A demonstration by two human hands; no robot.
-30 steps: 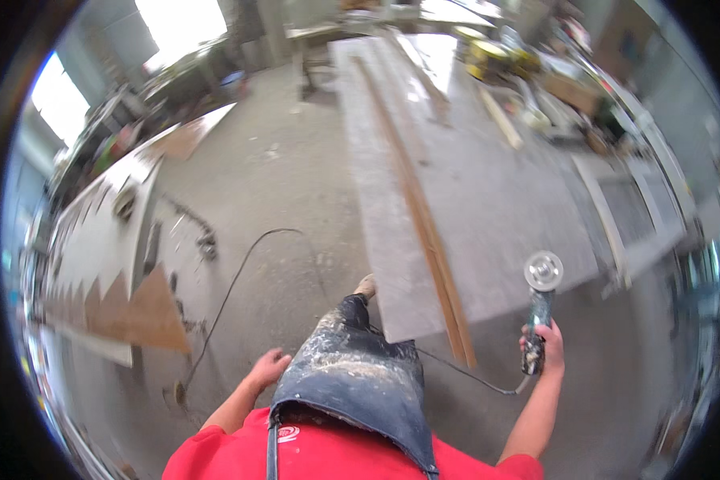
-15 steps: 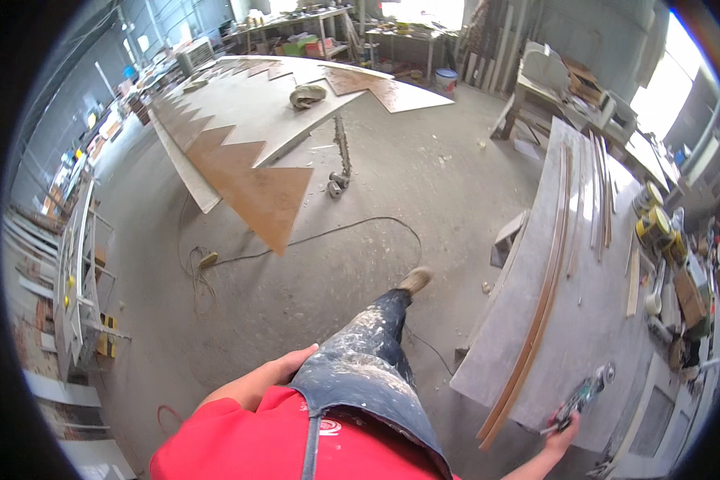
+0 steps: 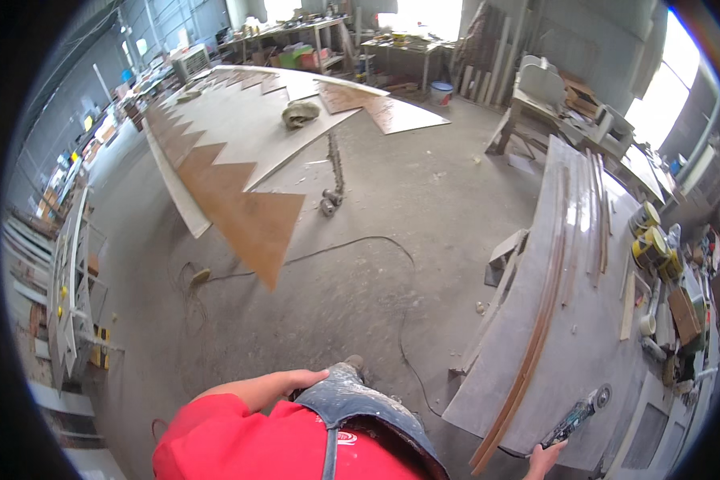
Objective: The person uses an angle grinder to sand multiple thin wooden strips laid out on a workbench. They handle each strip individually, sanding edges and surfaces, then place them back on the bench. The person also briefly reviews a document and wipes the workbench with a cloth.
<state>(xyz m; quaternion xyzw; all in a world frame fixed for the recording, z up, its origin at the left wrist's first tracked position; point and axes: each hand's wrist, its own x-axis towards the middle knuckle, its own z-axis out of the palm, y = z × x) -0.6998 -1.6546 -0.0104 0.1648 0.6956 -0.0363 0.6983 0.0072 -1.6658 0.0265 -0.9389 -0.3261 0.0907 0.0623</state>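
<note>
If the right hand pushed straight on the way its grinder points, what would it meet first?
The right hand holds the grinder with its disc aimed up and right over the grey panel. Likely the panel's surface comes first, then the clutter beyond; depth is unclear.

You wear a red short-sleeved shirt [image 3: 240,440], a paint-spattered grey apron [image 3: 360,408] and bare hands [image 3: 300,378]

The left hand [image 3: 296,380] lies open and relaxed against the front of the thigh, fingers together and pointing to the person's right, with the bare forearm running back to a red sleeve. The right hand [image 3: 546,460] sits low at the picture's lower edge, arm stretched out to the side, fingers closed around a tool's handle.
</note>
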